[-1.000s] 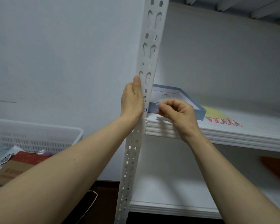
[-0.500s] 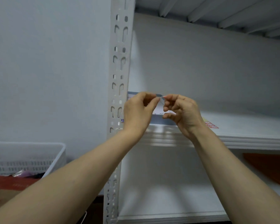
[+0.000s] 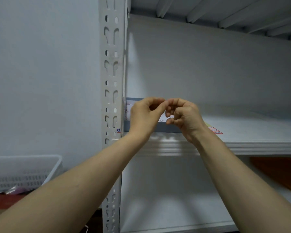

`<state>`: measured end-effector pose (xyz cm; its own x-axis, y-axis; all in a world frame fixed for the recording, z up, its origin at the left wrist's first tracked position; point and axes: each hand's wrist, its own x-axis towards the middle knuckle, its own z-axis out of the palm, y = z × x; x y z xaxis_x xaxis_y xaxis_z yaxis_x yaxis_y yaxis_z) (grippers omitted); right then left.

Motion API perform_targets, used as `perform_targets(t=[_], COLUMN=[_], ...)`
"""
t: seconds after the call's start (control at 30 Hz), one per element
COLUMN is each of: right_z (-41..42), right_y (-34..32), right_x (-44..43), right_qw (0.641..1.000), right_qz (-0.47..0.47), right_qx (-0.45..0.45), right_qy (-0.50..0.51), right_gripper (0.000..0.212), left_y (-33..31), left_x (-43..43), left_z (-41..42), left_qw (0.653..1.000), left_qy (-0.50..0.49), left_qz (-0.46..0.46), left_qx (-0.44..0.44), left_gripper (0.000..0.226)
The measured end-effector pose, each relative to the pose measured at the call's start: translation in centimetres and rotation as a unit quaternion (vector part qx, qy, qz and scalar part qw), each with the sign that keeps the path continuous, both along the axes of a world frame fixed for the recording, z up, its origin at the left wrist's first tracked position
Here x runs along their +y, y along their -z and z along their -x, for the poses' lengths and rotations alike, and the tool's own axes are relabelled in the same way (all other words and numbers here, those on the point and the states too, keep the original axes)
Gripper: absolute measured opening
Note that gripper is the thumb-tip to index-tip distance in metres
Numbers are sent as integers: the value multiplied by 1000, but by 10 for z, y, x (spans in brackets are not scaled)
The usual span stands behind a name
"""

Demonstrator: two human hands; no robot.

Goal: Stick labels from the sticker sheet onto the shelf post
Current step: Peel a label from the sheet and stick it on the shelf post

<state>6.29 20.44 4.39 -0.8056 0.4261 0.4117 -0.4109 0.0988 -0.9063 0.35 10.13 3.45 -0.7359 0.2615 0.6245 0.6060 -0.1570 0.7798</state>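
My left hand (image 3: 145, 115) and right hand (image 3: 183, 115) pinch fingertips together just right of the post (image 3: 111, 64), presumably readying a label too small to see; the sheet (image 3: 215, 130) lies farther right.

My only camera rides on my head, looking forward at the shelf post (image 3: 111, 73) and the middle shelf (image 3: 259, 142) from close by, level with that shelf.

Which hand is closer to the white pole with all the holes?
Left. The left hand is just to the right of the shelf post, apart from it; the right hand is farther right, beyond the left hand.
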Motion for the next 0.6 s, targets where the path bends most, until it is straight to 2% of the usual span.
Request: perform_targets(t=[0.3, 0.47, 0.6], right_z=[2, 4, 8], right_y=[-3, -3, -4], right_x=[5, 9, 12], right_qw=[999, 998, 995], right_qz=[-38, -47, -75], right_qx=[-21, -26, -35], right_qy=[22, 44, 63], right_gripper=[45, 43, 43], left_y=[-5, -9, -12], left_x=[6, 9, 11], left_z=[5, 10, 9], left_qw=[1000, 998, 995], left_qy=[0, -21, -3], left_qz=[7, 53, 103], left_qx=[-17, -1, -1], left_gripper=[15, 18, 17])
